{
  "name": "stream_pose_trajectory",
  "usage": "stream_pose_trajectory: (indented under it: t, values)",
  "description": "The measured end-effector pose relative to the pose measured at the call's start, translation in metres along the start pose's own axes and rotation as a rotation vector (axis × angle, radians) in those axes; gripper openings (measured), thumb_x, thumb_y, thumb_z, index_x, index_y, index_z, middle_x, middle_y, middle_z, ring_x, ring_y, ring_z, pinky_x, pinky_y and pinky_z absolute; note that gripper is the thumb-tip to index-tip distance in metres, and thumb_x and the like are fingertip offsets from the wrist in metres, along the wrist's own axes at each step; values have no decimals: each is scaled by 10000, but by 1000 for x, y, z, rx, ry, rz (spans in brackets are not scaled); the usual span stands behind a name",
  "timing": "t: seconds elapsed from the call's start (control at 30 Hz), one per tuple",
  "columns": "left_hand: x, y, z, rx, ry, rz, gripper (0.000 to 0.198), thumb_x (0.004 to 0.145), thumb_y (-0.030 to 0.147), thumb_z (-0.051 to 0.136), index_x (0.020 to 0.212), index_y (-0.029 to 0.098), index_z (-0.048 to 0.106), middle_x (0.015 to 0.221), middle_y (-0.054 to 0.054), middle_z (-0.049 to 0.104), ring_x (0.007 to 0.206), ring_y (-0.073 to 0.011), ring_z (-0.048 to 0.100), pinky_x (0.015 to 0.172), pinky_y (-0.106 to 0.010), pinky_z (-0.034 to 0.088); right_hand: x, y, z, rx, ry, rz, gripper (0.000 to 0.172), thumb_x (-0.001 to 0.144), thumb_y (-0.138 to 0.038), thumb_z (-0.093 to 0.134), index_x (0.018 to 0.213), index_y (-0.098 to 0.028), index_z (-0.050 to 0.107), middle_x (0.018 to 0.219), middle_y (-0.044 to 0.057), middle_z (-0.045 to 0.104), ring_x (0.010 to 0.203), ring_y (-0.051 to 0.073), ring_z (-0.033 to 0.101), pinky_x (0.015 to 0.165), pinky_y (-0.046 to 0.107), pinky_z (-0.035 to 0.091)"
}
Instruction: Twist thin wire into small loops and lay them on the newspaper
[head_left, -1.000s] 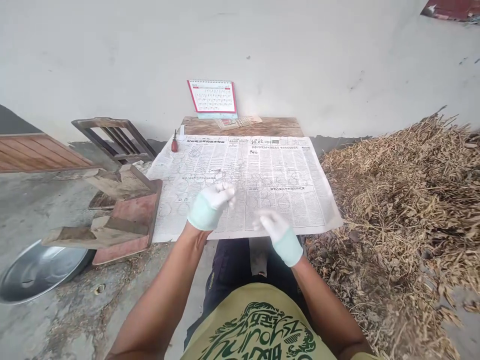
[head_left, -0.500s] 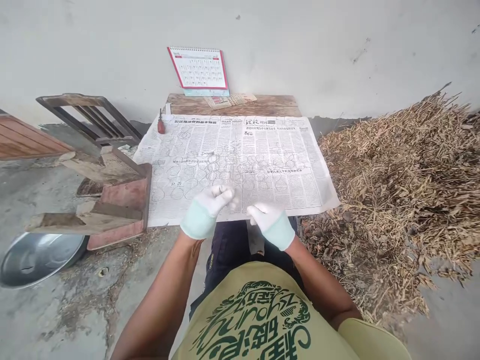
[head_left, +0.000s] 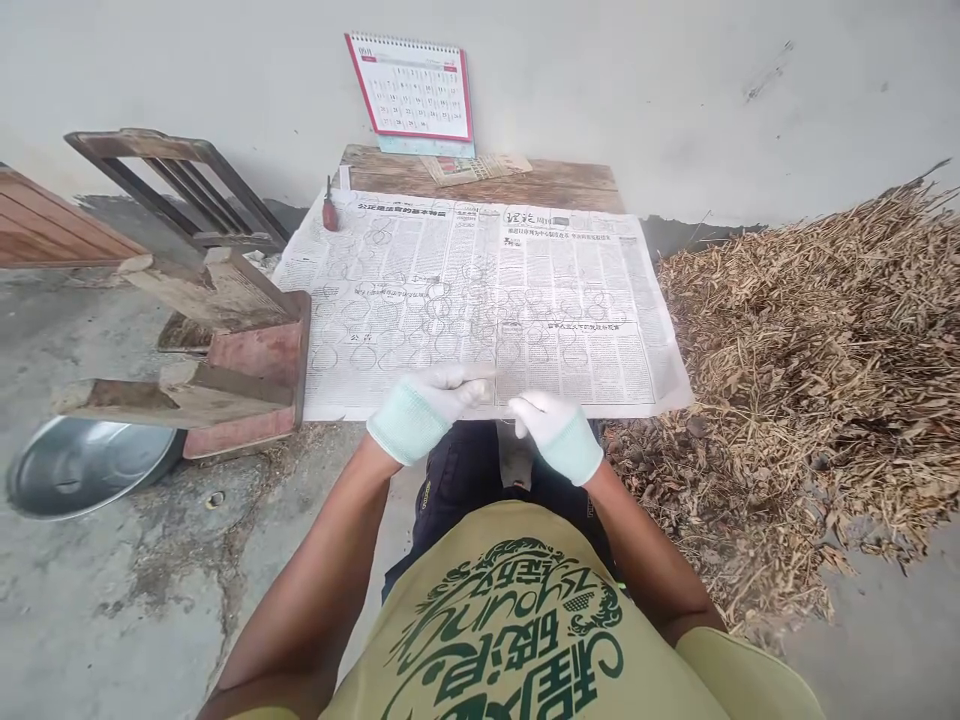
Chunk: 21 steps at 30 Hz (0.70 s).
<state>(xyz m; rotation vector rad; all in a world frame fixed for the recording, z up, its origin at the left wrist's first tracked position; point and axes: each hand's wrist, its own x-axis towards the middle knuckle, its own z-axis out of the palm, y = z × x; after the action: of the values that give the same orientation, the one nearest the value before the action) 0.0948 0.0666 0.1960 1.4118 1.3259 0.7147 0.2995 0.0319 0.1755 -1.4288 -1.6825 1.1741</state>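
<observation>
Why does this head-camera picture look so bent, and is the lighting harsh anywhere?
In the head view, wide-angle distortion bows the large printed newspaper and swells the olive-green printed T-shirt nearest the lens. The light there looks soft and even, with gentle shadows; only the round grey metal basin shows a dull sheen. The white-gloved left hand and right hand look slightly soft.

Newspaper (head_left: 480, 290) matt paper; gloves (head_left: 416, 420) knit cloth; tabletop (head_left: 480, 180) rough wood; basin (head_left: 82, 468) glossy, probably steel.
</observation>
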Motion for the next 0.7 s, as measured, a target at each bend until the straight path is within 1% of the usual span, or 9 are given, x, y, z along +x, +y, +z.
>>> stream_pose_trajectory:
  t: [0.03,0.1,0.17,0.23,0.33,0.5,0.57,0.63,0.7]
  values:
    - [-1,1,-1,5,2,-7,371,829,456,713,1088,201,787,875,-44,788,862,-209,723,811,-314,592,1,0,0,24,24,20,387,1000,-342,511,655,-217,632,626,-40,656,648,124,611,732,249,455]
    - [-2,1,-3,30,8,-11,364,816,502,728,1011,201,792,779,-35,756,797,-207,705,733,-299,579,3,1,-1,73,61,62,320,990,-366,531,761,-223,703,626,-42,661,660,136,624,742,256,467]
    - [-2,-2,-4,46,7,2,355,824,525,720,957,203,788,751,-32,741,741,-192,676,688,-289,556,5,2,0,117,84,93,272,979,-371,545,879,-227,753,629,-43,667,681,145,642,760,263,479]
    - [0,-7,-3,40,-1,17,351,844,525,697,945,199,780,771,-36,746,701,-171,646,672,-281,532,6,4,1,150,100,109,267,973,-378,554,939,-229,773,624,-43,667,688,149,652,771,268,489]
    - [2,-15,-3,22,-17,9,362,848,525,678,942,187,768,770,-41,742,663,-157,615,646,-277,503,7,6,2,162,118,110,275,967,-395,562,973,-232,783,613,-45,661,675,151,651,775,276,500]
    - [4,-20,-2,33,-38,-7,332,821,513,684,793,189,746,670,-30,691,624,-157,598,619,-280,485,9,4,1,151,133,114,282,964,-402,561,932,-231,783,612,-38,664,699,157,662,814,287,510]
    - [4,-20,0,13,-41,-20,328,809,506,692,812,185,756,657,-28,681,614,-157,598,612,-281,490,10,2,1,159,138,134,286,960,-399,560,902,-224,778,600,-37,655,691,157,659,807,286,511]
    - [3,-19,3,-25,-28,-27,348,800,500,698,912,181,779,676,-29,694,619,-161,604,622,-286,506,11,1,2,168,140,145,287,957,-398,561,890,-217,774,593,-36,649,680,155,656,795,285,510]
    - [1,-19,6,-42,-29,-24,370,798,486,703,1003,190,789,738,-37,732,662,-175,630,659,-295,530,11,2,3,170,135,139,290,961,-399,558,931,-213,778,598,-37,648,676,154,654,787,285,508]
